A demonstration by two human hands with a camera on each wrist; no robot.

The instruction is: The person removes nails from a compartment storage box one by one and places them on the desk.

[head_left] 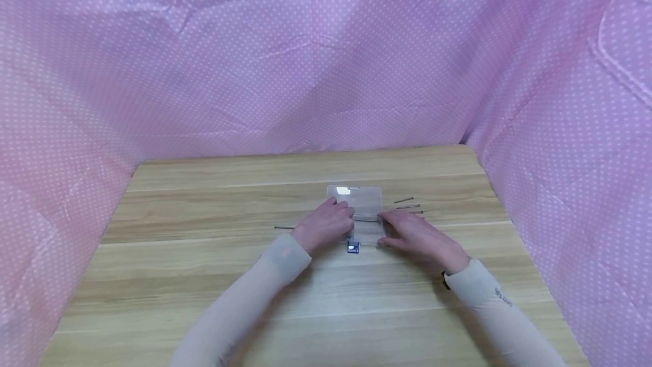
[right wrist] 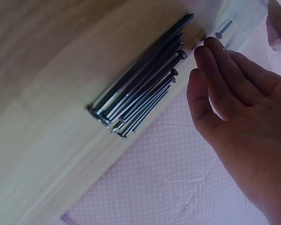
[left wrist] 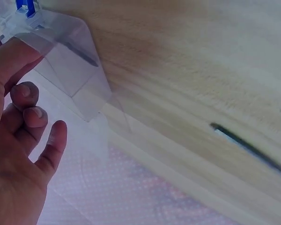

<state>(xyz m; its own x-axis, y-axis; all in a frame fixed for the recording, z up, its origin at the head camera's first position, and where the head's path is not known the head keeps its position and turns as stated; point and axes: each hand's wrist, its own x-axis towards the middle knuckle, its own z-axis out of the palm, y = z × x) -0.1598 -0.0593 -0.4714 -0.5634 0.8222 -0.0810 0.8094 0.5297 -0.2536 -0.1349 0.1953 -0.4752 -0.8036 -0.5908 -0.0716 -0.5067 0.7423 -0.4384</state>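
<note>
A clear plastic box [head_left: 368, 234] with its clear lid [head_left: 364, 197] raised at the back lies between both hands. One nail [head_left: 365, 220] shows inside the box; the left wrist view shows that nail [left wrist: 79, 52] through the plastic wall. My left hand [head_left: 328, 222] grips the box's left side with thumb and forefinger, the other fingers loosely bent. My right hand [head_left: 415, 234] rests at the box's right side, fingers nearly straight, holding nothing. At the box's front edge is a small blue piece [head_left: 353, 247]; its exact kind is unclear.
Several long nails [right wrist: 140, 77] lie side by side on the wooden table [head_left: 204, 299], to the right of the box. Another nail [head_left: 284, 227] lies left of it, partly behind the left hand. Pink dotted cloth [head_left: 305, 72] surrounds the table's back and sides.
</note>
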